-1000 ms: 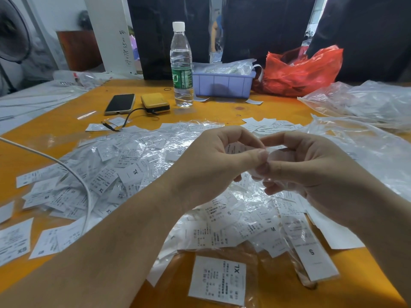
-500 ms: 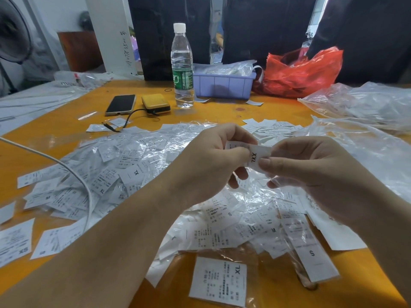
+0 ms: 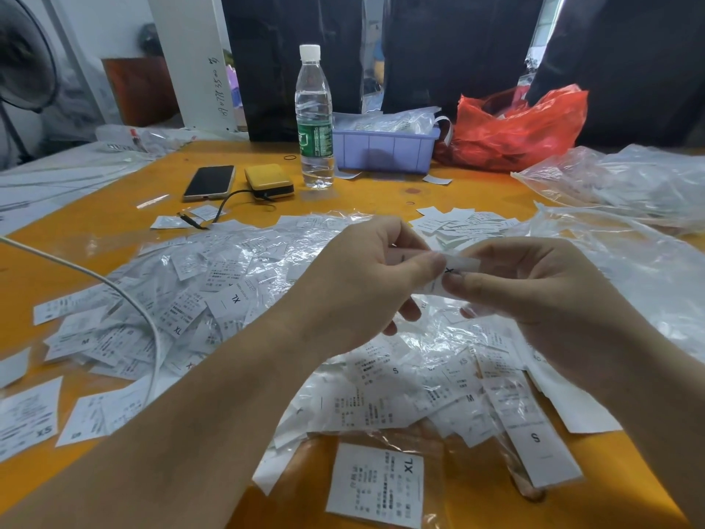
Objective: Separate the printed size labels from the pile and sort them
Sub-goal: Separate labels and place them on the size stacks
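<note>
Held up over the pile [image 3: 229, 292] of labels, in both hands: one white label [image 3: 461, 264]. Pinched by the left hand [image 3: 366, 284] between thumb and curled forefinger at its left end. Pinched also by the right hand [image 3: 534, 292], with thumb and fingers, at its lower right part. No spread fingers on either side, both closed on this same strip.

Compared with one second ago: then almost hidden between the two hands, kept close together. Half a second ago already opened flat, with a size print readable as XXL. Now drawn a little more apart and turned, with only one X visible beside the left thumb. Probably means a label freed from its neighbours and a size already read: separating done for this piece, sorting not yet.

Pile itself unchanged on the orange table [image 3: 95, 223], mixed with clear plastic film. Just behind the hands, a small heap of loose labels [image 3: 461, 225], possibly a sorted group; cannot tell of which size. Very many labels left in the pile, so probably far from the end of the task.
</note>
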`<state>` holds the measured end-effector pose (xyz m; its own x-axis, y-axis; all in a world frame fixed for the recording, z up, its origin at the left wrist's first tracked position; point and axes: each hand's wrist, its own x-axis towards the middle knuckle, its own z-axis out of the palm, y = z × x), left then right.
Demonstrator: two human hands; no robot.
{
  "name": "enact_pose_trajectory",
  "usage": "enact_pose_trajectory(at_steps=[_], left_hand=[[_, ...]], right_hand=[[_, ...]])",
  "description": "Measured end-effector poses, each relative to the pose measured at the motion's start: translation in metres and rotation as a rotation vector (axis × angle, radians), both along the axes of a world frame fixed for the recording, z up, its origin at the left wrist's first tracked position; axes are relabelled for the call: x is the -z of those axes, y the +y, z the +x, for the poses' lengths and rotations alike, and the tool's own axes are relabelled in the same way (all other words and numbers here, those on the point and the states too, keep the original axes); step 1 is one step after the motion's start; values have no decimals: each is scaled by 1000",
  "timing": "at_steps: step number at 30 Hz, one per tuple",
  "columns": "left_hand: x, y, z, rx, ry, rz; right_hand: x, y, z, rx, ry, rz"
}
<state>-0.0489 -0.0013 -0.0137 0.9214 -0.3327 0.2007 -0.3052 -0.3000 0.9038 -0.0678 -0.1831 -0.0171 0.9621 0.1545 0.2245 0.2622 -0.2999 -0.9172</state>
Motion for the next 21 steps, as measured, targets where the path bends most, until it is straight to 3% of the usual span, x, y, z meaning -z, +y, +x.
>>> enact_pose_trajectory(at_steps=[5,15,21], left_hand=[[-5,9,7,-92,-28,-2],[0,3,3,22,-66,-69],[1,2,4,12,-56,-91]], right_hand=[[-3,-4,2,53,-3,91],[-2,0,-1,-7,9,91],[-1,-1,1,-65,50,214]])
